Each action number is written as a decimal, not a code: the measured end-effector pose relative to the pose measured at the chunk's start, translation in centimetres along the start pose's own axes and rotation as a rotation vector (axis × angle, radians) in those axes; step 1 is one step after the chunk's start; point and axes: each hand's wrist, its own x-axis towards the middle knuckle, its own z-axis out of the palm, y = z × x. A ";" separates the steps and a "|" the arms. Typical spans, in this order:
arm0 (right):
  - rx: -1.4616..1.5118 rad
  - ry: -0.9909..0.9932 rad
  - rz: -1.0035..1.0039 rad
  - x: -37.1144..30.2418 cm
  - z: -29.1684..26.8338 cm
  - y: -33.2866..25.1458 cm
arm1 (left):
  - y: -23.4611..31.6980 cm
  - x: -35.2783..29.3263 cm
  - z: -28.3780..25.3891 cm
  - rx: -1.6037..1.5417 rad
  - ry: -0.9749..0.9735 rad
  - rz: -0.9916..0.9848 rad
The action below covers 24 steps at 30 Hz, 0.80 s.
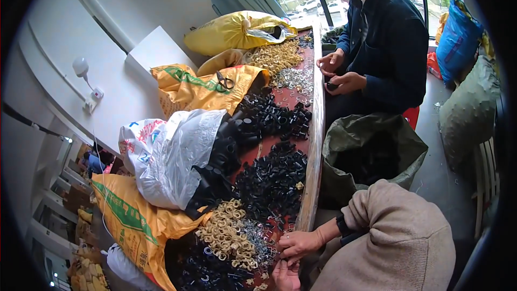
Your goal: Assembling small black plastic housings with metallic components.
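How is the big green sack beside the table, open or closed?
Open: the big green sack has its mouth spread wide, showing a dark inside.

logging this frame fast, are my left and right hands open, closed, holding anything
Left hand: fingers curled; any hold cannot be told.
Right hand: fingers bent near small silvery pieces; grip cannot be told.

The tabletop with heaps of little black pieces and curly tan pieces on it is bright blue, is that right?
Not quite: the head view shows that the tabletop is red, not blue. It does have heaps of little black pieces and curly tan pieces on it.
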 end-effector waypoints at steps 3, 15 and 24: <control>0.031 0.023 0.019 0.5 0.7 0.5 | 0.5 0.4 -0.3 0.024 -0.086 0.080; 0.261 0.096 0.141 0.9 1.1 0.2 | 1.4 -0.8 -0.5 -0.018 0.358 0.119; 0.124 -0.027 0.214 2.6 -2.1 2.7 | 3.0 -1.1 -2.0 0.005 0.309 0.133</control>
